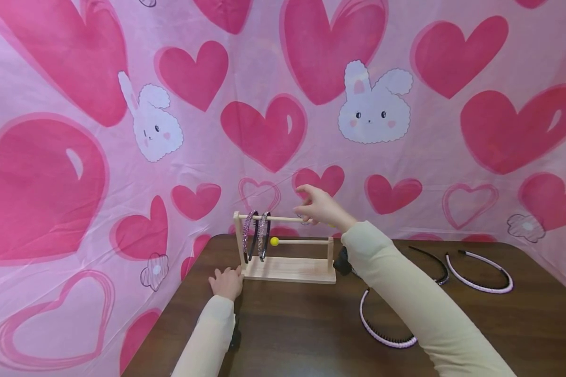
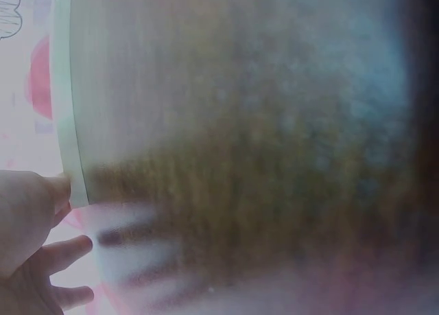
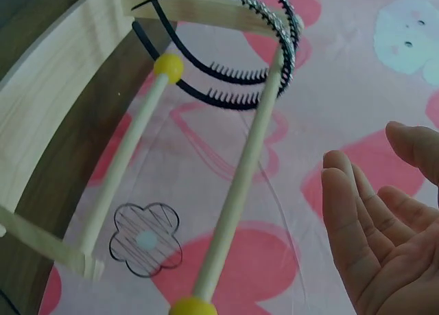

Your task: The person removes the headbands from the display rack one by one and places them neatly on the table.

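Note:
A wooden headband rack (image 1: 290,269) stands on the table. Two glittery headbands (image 1: 263,235) hang at the left end of its upper rod; their comb teeth show in the right wrist view. My left hand (image 1: 227,283) rests beside the base's left end, fingers spread, touching its corner. In the left wrist view the left fingers (image 2: 68,253) look straight beside the pale base edge. My right hand (image 1: 323,207) is raised by the right part of the upper rod (image 3: 236,184). It holds nothing in the right wrist view, its fingers loosely bent and apart from the rod.
A lower rod (image 1: 304,242) ends in a yellow ball. Right of the rack lie a dark headband piece (image 1: 343,262) partly behind the sleeve, a black headband (image 1: 445,275) and two pale lilac headbands (image 1: 488,289). A pink heart-print cloth (image 1: 264,52) hangs behind the table.

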{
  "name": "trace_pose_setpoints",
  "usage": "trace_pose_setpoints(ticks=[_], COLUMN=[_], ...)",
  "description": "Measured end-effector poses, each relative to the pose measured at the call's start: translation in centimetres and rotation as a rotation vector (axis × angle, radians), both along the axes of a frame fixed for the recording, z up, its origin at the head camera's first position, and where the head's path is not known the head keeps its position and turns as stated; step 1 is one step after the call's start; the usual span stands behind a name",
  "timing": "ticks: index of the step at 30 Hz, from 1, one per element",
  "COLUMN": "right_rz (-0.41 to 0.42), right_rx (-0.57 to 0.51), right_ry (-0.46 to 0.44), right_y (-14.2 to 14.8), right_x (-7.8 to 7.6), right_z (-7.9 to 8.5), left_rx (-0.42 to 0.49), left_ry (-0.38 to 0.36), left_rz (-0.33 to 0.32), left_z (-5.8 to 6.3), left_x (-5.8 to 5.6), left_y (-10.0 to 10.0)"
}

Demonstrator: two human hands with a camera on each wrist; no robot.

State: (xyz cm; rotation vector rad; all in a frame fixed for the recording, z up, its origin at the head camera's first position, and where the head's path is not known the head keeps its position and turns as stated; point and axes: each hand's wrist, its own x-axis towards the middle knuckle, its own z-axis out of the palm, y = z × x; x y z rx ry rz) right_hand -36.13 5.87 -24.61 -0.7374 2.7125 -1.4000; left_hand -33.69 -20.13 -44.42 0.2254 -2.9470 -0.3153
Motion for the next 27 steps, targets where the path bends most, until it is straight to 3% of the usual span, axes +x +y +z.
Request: trace_pose_setpoints(ticks=[14,27], right_rz=[-0.016,0.009], right_rx=[0.004,-0.155], right_ry=[-0.019,-0.078], right_y=[-4.9,-7.6], right_x=[0.1,0.0], right_z=[-2.6,-4.9], left_rx=[0.020,0.024], left_ry=[-0.019,-0.018], left_rz=[0.008,0.009], left_z=[-0.1,-0.5], left_x=[0.1,-0.5], left_y=[0.1,0.0])
